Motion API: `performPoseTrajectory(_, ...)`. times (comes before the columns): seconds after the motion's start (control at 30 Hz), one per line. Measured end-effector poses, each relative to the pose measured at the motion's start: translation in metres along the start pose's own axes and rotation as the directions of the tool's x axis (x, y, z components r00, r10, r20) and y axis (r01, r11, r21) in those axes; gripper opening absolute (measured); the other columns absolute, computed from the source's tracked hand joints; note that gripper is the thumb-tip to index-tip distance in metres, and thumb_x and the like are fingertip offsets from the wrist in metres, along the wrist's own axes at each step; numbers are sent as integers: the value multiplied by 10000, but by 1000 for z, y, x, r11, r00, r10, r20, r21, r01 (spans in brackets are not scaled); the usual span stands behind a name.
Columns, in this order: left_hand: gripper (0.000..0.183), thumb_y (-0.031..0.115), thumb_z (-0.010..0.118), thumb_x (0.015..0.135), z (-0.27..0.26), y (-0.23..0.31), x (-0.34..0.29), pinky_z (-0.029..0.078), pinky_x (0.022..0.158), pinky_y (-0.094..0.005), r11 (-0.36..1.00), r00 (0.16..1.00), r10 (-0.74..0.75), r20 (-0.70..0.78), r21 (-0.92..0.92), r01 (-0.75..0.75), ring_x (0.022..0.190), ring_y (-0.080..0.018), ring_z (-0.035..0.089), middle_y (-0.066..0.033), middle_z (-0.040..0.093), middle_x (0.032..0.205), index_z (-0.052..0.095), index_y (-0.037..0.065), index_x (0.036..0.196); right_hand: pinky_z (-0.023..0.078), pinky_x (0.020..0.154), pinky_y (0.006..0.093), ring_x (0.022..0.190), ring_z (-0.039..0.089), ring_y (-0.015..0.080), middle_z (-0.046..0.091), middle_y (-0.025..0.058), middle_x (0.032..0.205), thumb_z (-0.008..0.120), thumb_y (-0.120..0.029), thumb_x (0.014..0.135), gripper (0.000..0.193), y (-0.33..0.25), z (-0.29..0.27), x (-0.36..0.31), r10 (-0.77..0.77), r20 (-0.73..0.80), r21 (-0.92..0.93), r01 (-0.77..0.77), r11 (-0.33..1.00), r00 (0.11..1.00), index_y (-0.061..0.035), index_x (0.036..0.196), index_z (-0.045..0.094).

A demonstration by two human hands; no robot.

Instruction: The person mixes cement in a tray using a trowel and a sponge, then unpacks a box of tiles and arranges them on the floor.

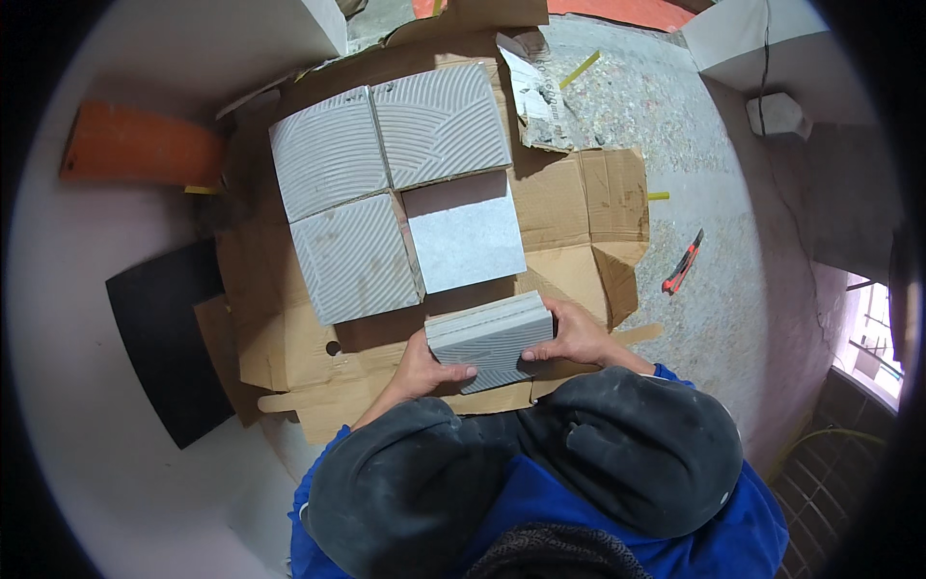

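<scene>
Between my two hands, a stack of several square tiles point(490, 349) stands on edge in front of my knees. A grey ridged face is turned toward me and the pale edges are uppermost. My left hand point(429, 371) clasps the stack's left end, thumb on the ridged face. At the other end my right hand point(577, 338) does the same; its far fingers are hidden behind the tiles. Just beyond lies a smooth pale tile point(467, 234), face up. Bordering it are a ridged tile point(355, 257) on the left and two more ridged tiles point(439, 125) farther off.
Flattened cardboard point(555, 207) lies under the tiles. A red and black utility knife point(683, 262) rests on the rough floor to the right. Torn cardboard point(536, 96) sits at the far side. On the left are a dark panel point(169, 338) and an orange board point(145, 145).
</scene>
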State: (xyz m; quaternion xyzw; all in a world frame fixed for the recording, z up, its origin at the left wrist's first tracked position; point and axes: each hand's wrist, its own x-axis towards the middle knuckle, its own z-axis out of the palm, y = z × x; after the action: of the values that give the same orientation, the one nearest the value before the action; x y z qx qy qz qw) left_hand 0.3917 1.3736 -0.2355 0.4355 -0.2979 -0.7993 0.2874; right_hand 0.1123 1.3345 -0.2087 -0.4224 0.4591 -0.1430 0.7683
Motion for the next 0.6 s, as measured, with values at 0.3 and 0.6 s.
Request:
performPoseTrajectory(0.3,699,-4,907,601,-15,-17,-3,482,961,-321,993,998,-29,-58,109,35,1065,-158,610,-83,670,1160,598,-30,1228,493,957,384,1109,640,294,668,201,1196,820,-159,784,650,23,-4,13,-46,92,-297,72,952,995,27,1326,513)
performPoseTrajectory(0.6,647,120,922,605,-12,-16,-15,488,931,-314,950,993,32,-115,314,6,1007,-163,626,-97,689,1061,590,-48,1134,515,715,432,892,652,419,670,217,917,853,-289,726,460,18,-1,11,-251,96,-587,259,767,963,2,974,596)
